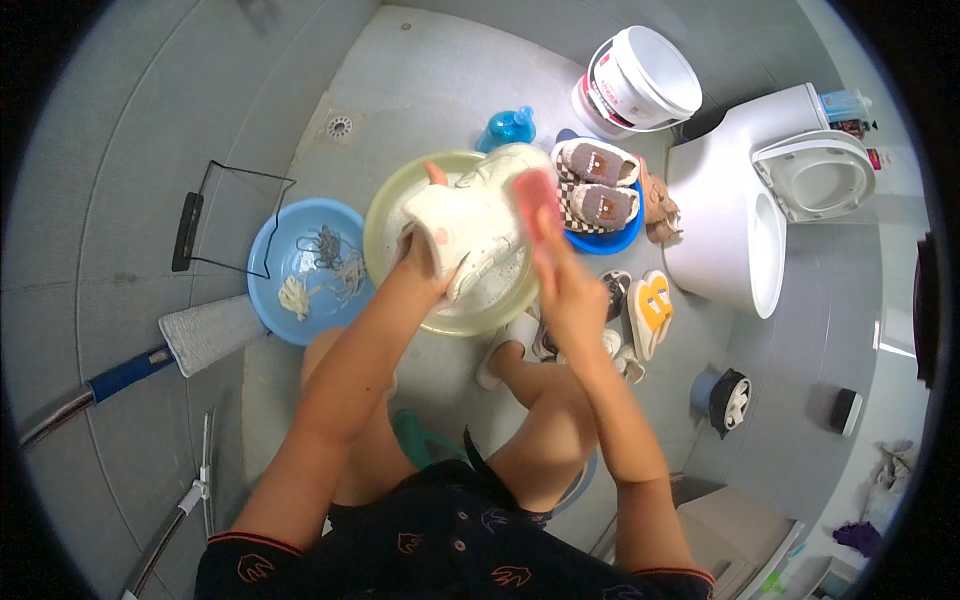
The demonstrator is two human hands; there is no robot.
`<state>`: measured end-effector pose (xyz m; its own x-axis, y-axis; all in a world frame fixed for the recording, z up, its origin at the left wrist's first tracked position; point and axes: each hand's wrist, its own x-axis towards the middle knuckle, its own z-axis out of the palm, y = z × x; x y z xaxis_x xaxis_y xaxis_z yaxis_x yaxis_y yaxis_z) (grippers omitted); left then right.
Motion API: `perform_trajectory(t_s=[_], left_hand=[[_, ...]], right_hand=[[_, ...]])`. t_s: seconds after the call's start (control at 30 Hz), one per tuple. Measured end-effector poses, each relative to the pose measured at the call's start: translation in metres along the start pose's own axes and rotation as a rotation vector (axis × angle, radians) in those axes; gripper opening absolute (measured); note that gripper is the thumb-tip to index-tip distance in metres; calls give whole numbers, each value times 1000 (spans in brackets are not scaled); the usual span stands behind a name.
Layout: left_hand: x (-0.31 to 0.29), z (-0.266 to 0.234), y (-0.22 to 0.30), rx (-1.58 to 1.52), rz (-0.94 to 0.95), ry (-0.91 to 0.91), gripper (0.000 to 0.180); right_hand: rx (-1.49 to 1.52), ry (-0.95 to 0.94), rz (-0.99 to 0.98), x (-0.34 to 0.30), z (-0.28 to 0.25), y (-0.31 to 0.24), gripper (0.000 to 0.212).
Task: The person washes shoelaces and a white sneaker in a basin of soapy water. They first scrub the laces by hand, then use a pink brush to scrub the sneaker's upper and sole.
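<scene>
A white sneaker (470, 218) without laces is held over a pale yellow-green basin (376, 225) with sudsy water in it. My left hand (424, 268) grips the shoe at its opening, and most of the fingers are hidden inside. In my right hand (572, 305) is a pink-red scrubbing brush (537, 200), blurred by motion and against the toe end of the shoe. The brush's bristles are not visible. To the left, a light blue basin (265, 240) holds grey and cream shoelaces (335, 258).
A blue soap bottle (510, 128) stands behind the basin. Slippers (605, 205) fill a blue tub at the right. Beyond are a white bucket (655, 75), a toilet (725, 210) and yellow slides (650, 310). A flat mop (212, 333) leans at the left.
</scene>
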<state>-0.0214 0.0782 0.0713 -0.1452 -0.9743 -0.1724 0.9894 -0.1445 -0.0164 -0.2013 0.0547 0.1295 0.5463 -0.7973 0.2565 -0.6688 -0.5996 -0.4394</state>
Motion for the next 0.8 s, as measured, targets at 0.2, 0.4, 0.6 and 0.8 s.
perform_trajectory(t_s=[0.2,0.4,0.6,0.8], left_hand=[[-1,31,-9,157,7,110,92],[-11,36,-22,501,32,75,66],[-14,38,-6,2075,165,82,59],[-23,26,-10,2139,393,94,52]], right_hand=[[95,-8,-105,-33,16,-7,52],[154,64,194,12,-10,-1,48],[108,-84,2,24,-21,0,47],[241,-180,77,23,-27,-11,51]])
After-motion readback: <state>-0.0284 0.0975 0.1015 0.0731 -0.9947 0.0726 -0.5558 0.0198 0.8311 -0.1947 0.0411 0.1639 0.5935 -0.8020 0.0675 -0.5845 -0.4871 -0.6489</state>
